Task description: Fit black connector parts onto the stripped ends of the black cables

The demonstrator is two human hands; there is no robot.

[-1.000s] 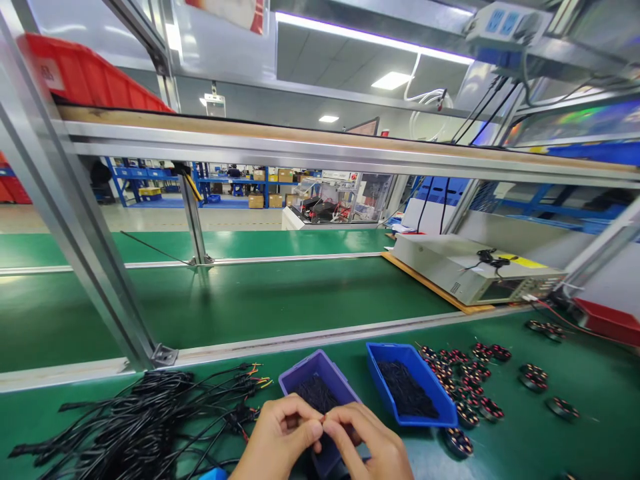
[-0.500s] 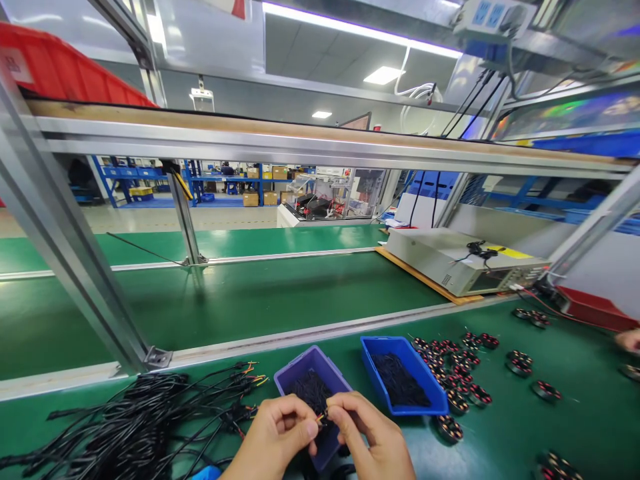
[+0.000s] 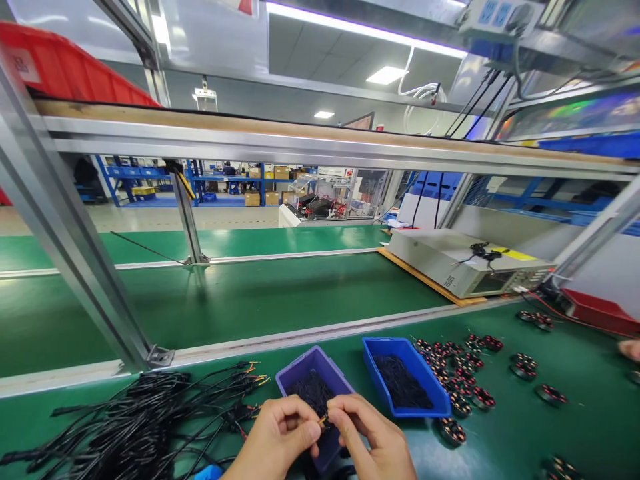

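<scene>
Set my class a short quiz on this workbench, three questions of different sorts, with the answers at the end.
1. Multiple choice: the left hand and right hand meet, with thin coloured wires at the fingers, over which container?
A) red ribbed shelf bin
B) purple plastic bin
C) shallow red tray

2. True or false: the blue rectangular plastic bin stands between the purple bin and the cluster of round black-and-red parts.

3. Fill in the missing word: the grey box-shaped instrument rests on a flat ____ board.

Key: 1 B; 2 true; 3 wooden.
</scene>
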